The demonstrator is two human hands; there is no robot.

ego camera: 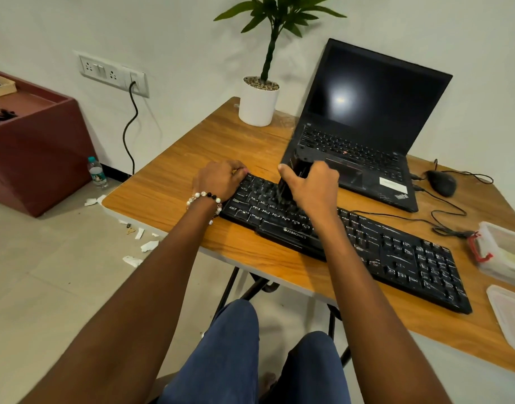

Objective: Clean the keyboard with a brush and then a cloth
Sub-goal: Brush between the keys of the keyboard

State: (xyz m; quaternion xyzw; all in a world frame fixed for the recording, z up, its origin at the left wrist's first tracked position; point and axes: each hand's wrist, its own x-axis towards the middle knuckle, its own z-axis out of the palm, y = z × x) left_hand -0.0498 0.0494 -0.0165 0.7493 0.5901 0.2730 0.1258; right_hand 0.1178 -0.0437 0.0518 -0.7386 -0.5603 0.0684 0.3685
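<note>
While my right hand [311,186] curls its fingers around a blurred black brush [291,177] on the keys, my left hand [221,177] grips the far-left corner of the black plastic keyboard [396,252], marked ZEBRONICS, lying on the wooden counter [192,158]. Behind it sits a black ThinkPad laptop [367,112]; paper scraps [148,246] litter the tiled floor.

black keyboard [367,243], wood-grain table [174,182], seemingly black brush [288,185]

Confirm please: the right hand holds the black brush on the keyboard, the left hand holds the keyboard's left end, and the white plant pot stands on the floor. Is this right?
Not quite. The head view shows the plant pot on the table, beside the laptop, not on the floor. The rest holds: right hand grips the brush on the keyboard; left hand holds its left end.
</note>
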